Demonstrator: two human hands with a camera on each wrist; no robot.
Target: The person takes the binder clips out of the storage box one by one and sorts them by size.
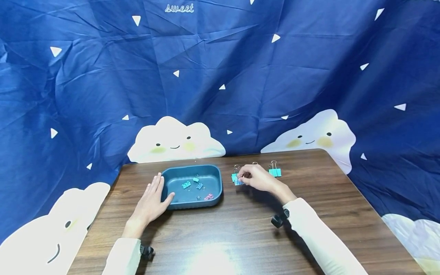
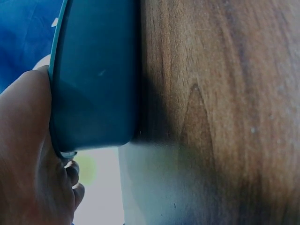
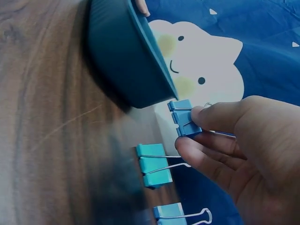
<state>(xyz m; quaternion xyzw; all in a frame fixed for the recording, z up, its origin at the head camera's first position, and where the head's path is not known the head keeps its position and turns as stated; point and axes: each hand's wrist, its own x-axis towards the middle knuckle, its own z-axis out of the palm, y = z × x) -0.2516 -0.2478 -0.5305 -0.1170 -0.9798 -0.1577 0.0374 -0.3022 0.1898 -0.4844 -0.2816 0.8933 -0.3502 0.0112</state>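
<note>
My right hand (image 1: 258,177) pinches a small blue binder clip (image 3: 184,117) between thumb and fingers, just right of the teal tray (image 1: 192,204). Behind that clip in the head view stands a larger teal binder clip (image 3: 153,165) on the table. Another teal clip (image 3: 171,213) shows its wire handles in the right wrist view; in the head view my hand mostly hides it. Farther right is one more teal clip (image 1: 275,172). My left hand (image 1: 151,200) rests on the tray's left rim, fingers straight, thumb at the front corner.
Inside the tray lie several small clips, among them a teal clip (image 1: 186,185), a blue clip (image 1: 199,186) and a pink clip (image 1: 208,197). The wooden table (image 1: 240,233) ends at a blue curtain (image 1: 213,49) with white clouds behind it.
</note>
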